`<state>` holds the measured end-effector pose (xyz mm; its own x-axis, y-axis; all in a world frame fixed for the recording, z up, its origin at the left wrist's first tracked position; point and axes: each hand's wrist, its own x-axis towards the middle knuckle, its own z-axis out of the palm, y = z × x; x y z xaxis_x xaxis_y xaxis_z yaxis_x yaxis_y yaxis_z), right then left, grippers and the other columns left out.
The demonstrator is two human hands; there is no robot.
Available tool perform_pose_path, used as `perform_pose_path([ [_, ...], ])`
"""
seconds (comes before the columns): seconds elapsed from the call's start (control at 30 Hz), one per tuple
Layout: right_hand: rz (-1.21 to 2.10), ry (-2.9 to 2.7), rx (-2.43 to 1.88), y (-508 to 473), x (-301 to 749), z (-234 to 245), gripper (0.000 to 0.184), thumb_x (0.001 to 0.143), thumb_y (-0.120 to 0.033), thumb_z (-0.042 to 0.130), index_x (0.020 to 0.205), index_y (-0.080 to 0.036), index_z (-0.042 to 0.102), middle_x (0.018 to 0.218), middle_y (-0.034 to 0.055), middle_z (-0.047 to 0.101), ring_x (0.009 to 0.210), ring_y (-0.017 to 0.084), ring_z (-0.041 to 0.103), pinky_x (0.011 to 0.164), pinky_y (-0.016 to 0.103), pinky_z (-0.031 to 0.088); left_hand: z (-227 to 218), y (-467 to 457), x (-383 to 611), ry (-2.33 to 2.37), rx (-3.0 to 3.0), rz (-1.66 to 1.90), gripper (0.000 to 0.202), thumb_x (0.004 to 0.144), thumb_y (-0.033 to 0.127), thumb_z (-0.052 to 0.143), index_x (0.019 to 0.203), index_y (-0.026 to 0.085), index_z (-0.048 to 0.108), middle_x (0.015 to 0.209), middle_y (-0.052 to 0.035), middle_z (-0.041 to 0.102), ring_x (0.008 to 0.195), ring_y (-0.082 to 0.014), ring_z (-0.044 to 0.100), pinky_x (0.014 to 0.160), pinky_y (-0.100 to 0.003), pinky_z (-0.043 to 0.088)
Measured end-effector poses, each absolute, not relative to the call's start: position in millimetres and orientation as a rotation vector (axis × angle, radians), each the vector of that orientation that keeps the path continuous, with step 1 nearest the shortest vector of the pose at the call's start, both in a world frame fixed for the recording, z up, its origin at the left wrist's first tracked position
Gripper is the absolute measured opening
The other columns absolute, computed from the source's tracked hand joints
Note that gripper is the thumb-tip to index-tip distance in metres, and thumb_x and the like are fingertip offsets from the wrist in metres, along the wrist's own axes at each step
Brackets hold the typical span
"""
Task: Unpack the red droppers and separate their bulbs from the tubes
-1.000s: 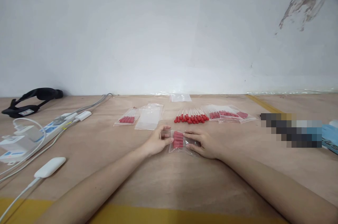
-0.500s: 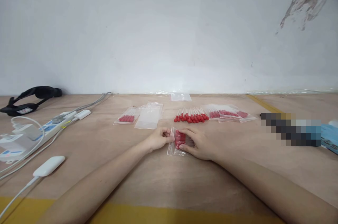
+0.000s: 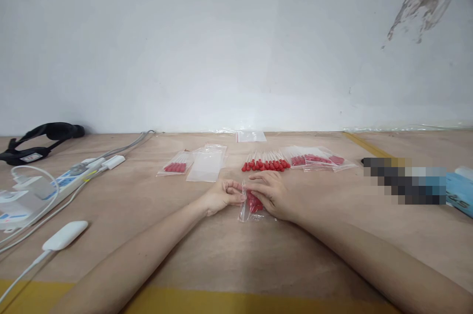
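Note:
A small clear zip bag (image 3: 254, 205) with red-tipped sticks inside lies between my hands on the table. My left hand (image 3: 224, 196) pinches the bag's left edge between thumb and fingers. Bent over the bag's right part is my right hand (image 3: 272, 194), its fingers closed on the upper edge near my left fingertips; its thumb is hidden. Behind my hands lies a row of loose red-tipped sticks (image 3: 265, 163). Filled bags (image 3: 314, 158) overlap to the right of the row, and another filled bag (image 3: 176, 165) lies at the left beside empty clear bags (image 3: 205, 163).
One more empty bag (image 3: 251, 136) lies by the wall. At the left are a power strip (image 3: 70, 178) with plugs and cables, a white device (image 3: 65, 236) on a cord, and a black strapped headset (image 3: 44, 141). A blue packet (image 3: 460, 191) and a blurred dark object stand right.
My right hand has shifted up along the bag, and its fingers have come closer to my left fingers. The bag now sits more bunched and tilted.

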<state>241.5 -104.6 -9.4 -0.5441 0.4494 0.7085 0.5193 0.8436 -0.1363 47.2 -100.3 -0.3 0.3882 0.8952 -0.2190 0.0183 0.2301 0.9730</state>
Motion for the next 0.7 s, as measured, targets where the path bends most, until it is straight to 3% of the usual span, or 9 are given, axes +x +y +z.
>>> perform_pose_path([
  [0.2,-0.437,-2.321,-0.568,-102.7,236.1,-2.9,0.028,0.080,-0.017,0.049,0.100,-0.033,0.061,0.103,0.0026,0.059,0.098,0.018,0.048,0.088,0.042,0.029,-0.1,-103.6,50.4,0.944,1.244,0.737,0.041,0.044,0.023,0.081,0.076,0.011,0.058,0.059,0.0032,0.062,0.059,-0.0092,0.059,0.068,-0.024,0.045],
  [0.4,-0.573,-2.283,-0.449,-100.1,236.6,-5.4,0.013,0.082,-0.020,0.050,0.080,-0.025,0.061,0.096,-0.0014,0.063,0.095,0.016,0.049,0.093,0.042,0.026,0.4,-103.1,50.1,0.957,1.355,0.705,0.039,0.046,0.025,0.080,0.075,0.011,0.058,0.057,0.0039,0.060,0.054,-0.0072,0.055,0.061,-0.021,0.041],
  [0.7,-0.614,-2.357,-0.516,-99.2,236.7,-5.6,0.018,0.084,-0.014,0.042,0.083,-0.020,0.059,0.095,0.0021,0.062,0.096,0.016,0.048,0.092,0.041,0.027,3.1,-103.0,50.3,0.937,1.299,0.675,0.038,0.050,0.028,0.078,0.081,0.011,0.063,0.062,0.0023,0.060,0.059,-0.0076,0.054,0.066,-0.023,0.043],
])
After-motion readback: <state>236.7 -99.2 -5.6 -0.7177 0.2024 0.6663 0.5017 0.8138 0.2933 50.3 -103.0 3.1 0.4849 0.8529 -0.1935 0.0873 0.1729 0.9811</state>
